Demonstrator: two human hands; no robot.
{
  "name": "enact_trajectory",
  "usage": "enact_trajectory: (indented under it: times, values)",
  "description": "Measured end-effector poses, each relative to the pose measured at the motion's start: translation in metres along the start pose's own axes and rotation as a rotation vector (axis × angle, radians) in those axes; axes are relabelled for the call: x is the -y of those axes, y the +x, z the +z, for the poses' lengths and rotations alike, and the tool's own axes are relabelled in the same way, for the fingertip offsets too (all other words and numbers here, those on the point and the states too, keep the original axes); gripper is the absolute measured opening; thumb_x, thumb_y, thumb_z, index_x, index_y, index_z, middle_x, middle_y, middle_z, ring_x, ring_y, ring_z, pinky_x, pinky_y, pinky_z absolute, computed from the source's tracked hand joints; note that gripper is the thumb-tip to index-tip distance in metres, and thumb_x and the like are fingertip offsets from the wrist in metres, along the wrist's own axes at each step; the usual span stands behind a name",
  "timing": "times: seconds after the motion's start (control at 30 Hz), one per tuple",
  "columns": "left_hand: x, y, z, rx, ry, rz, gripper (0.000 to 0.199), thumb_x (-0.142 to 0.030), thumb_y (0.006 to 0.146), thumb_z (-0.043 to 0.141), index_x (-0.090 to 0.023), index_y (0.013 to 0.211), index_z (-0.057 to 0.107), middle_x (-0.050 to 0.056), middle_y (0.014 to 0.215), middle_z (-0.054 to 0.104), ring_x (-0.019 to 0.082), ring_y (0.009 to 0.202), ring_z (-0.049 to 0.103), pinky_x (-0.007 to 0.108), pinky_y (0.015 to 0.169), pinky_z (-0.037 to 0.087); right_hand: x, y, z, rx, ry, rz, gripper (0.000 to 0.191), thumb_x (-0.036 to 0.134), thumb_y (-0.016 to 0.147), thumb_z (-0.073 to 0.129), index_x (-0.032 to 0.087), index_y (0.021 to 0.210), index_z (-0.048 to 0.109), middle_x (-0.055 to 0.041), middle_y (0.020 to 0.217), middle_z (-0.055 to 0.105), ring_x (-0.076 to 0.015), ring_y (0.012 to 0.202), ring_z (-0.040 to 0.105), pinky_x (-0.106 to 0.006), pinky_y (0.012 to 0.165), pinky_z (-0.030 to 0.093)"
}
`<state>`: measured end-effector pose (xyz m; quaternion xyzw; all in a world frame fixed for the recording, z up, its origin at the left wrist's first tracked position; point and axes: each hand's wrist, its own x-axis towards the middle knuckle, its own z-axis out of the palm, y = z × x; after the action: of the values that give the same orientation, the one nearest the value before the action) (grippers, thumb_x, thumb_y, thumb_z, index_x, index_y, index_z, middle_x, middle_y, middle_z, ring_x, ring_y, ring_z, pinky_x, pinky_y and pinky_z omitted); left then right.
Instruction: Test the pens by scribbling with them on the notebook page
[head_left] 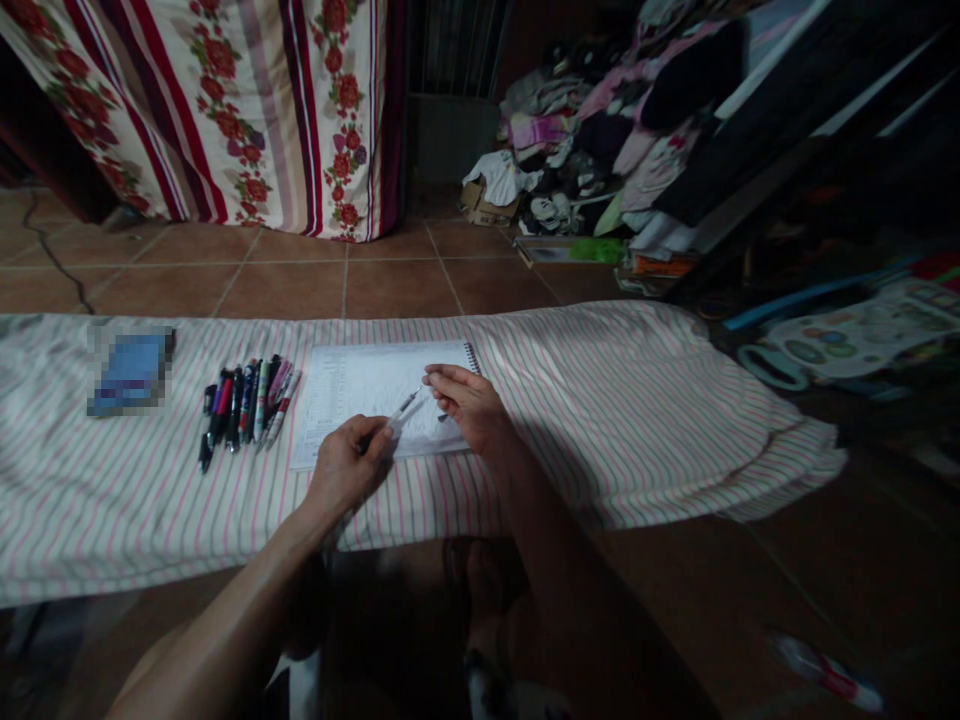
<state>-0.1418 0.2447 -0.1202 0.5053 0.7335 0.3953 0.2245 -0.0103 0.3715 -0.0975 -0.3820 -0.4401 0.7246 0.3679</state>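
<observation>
A pen (404,408) with a clear barrel is held in my left hand (354,455), its thin tip pointing up and to the right. Close to that tip, my right hand (466,400) has its thumb and fingers pinched together; what they hold is too small to name. Both hands are over a white spiral notebook (360,375), which lies open on the striped cloth. A small dark piece (442,417) shows on the page beside my right hand. Left of the notebook, several pens (247,405) lie side by side.
A blue object (131,370), partly pixelated, lies at the left on the striped cloth (600,400). Beyond the table are a floral curtain (225,110) and a heap of clothes (585,150). A bottle-like object (825,672) lies on the tiled floor at the lower right.
</observation>
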Motion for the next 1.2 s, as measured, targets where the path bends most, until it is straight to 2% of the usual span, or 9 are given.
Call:
enact_trajectory:
  times: [0.67, 1.2]
  values:
    - [-0.0007, -0.0007, 0.0021, 0.017, -0.011, -0.005, 0.034, -0.042, 0.083, 0.047, -0.017, 0.092, 0.069, 0.007, 0.085, 0.069, 0.02, 0.079, 0.062, 0.033, 0.074, 0.047, 0.0, -0.003, 0.002, 0.032, -0.053, -0.013, 0.023, 0.029, 0.058, 0.072, 0.019, 0.079, 0.068, 0.0007, 0.072, 0.065, -0.0052, 0.054, 0.045, -0.019, 0.048, 0.032]
    - [-0.0015, -0.0007, 0.0016, 0.004, 0.012, 0.01, 0.033, -0.041, 0.083, 0.047, -0.018, 0.09, 0.069, 0.005, 0.082, 0.069, 0.019, 0.077, 0.062, 0.031, 0.071, 0.047, -0.0015, -0.0037, 0.002, 0.044, -0.124, -0.035, 0.023, 0.032, 0.062, 0.07, 0.02, 0.082, 0.068, -0.0002, 0.075, 0.066, -0.0065, 0.057, 0.049, -0.02, 0.051, 0.033]
